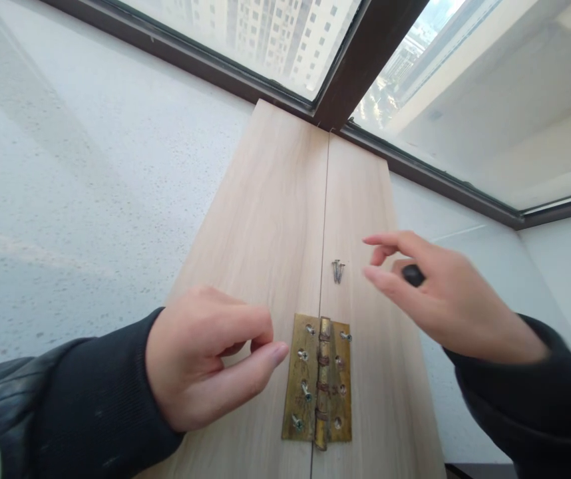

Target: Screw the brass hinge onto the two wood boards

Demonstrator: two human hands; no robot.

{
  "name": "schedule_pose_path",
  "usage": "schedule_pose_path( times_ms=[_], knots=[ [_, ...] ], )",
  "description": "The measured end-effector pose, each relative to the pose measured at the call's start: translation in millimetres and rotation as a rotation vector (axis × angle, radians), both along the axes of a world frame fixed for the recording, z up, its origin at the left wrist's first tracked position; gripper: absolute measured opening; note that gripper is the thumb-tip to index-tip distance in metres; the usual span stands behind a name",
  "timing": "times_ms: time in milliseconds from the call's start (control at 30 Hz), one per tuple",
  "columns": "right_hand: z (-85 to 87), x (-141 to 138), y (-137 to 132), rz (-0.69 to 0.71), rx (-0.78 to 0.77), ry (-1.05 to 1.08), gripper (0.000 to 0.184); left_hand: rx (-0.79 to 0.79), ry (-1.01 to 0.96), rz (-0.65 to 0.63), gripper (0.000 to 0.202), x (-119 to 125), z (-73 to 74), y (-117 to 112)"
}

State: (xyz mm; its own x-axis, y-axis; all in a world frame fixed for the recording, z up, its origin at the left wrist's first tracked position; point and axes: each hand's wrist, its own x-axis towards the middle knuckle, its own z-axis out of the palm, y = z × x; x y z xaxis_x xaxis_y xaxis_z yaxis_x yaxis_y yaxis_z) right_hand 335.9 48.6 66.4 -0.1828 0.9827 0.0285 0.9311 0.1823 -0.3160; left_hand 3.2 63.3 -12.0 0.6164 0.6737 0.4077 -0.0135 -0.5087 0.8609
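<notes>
Boards [270, 219] of pale wood grain, two of them, lie edge to edge on the white speckled sill [76, 199], long axes running from near to far, far ends against the dark window frame [360, 60]. Across their seam at the near end sits the brass hinge [318, 380], knuckle in line with the seam, long axis near to far, one leaf on each board. Several screws are seated in the left leaf; holes on the right leaf appear mostly open. I can read no brand or writing on it.

My left hand [205, 362] rests on the left board, loosely curled, thumb tip just beside the hinge's left edge, gripping nothing. My right hand [435, 293] hovers over the right board, fingers extended toward the left, a small black object [414, 275] held against the palm; I cannot identify it. Loose screws [338, 271] lie on the right board, far of the hinge, pointing near.
</notes>
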Motion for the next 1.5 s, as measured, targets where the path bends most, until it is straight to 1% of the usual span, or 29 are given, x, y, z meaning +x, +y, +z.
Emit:
schedule_pose_path(
  times_ms=[67,100,200,267,367,500,600,700,767,867,967,1033,1100,1200,1300,1400,1500],
  knots=[
    [-17.2,-8,13,0.010,-0.090,0.028,0.054,0.024,0.041,-0.002,0.032,-1,0.7,0],
    [-25.5,-9,16,0.002,-0.112,0.033,0.057,0.031,0.055,-0.002,0.032,-2,1.1,1],
    [-44.6,-7,16,-0.042,-0.112,0.036,0.053,0.049,0.067,-0.001,0.033,-3,2.0,2],
    [-50.7,-5,14,-0.063,-0.095,0.049,0.052,0.060,0.071,0.004,0.033,-3,2.1,2],
    [-51.2,-1,14,-0.070,-0.085,0.097,0.049,0.068,0.074,0.005,0.033,-4,2.3,4],
    [-45.0,2,14,-0.065,-0.074,0.163,0.037,0.047,0.058,0.005,0.031,-3,2.9,4],
    [-42.6,1,10,-0.055,-0.058,0.182,0.033,0.046,0.071,-0.006,0.029,-1,4.5,3],
    [-46.0,-2,5,-0.035,-0.034,0.192,0.032,0.059,0.109,0.001,0.029,2,6.8,1],
    [-52.2,-4,2,-0.021,-0.008,0.202,0.032,0.099,0.162,0.058,0.029,6,7.0,3],
    [-63.4,-4,0,-0.019,0.053,0.222,0.038,0.202,0.251,0.166,0.031,15,4.5,15],
    [-68.1,-3,-1,0.000,0.071,0.233,0.048,0.266,0.369,0.201,0.023,30,3.7,37],
    [-66.3,-3,-2,0.034,0.052,0.238,0.048,0.278,0.502,0.163,0.014,45,7.5,51],
    [-63.0,-3,-1,0.062,0.039,0.244,0.047,0.291,0.639,0.098,0.018,63,14.6,60],
    [-60.7,-3,-1,0.085,0.048,0.257,0.047,0.332,0.795,0.021,0.022,88,26.6,65],
    [-62.2,-4,-1,0.112,0.054,0.274,0.045,0.387,0.855,-0.041,0.021,100,32.4,66],
    [-64.9,-6,-2,0.136,0.052,0.291,0.040,0.439,0.826,-0.053,0.020,98,26.8,68],
    [-67.0,-11,-2,0.147,0.033,0.306,0.033,0.485,0.731,-0.026,0.011,87,9.3,70]
  ],
)
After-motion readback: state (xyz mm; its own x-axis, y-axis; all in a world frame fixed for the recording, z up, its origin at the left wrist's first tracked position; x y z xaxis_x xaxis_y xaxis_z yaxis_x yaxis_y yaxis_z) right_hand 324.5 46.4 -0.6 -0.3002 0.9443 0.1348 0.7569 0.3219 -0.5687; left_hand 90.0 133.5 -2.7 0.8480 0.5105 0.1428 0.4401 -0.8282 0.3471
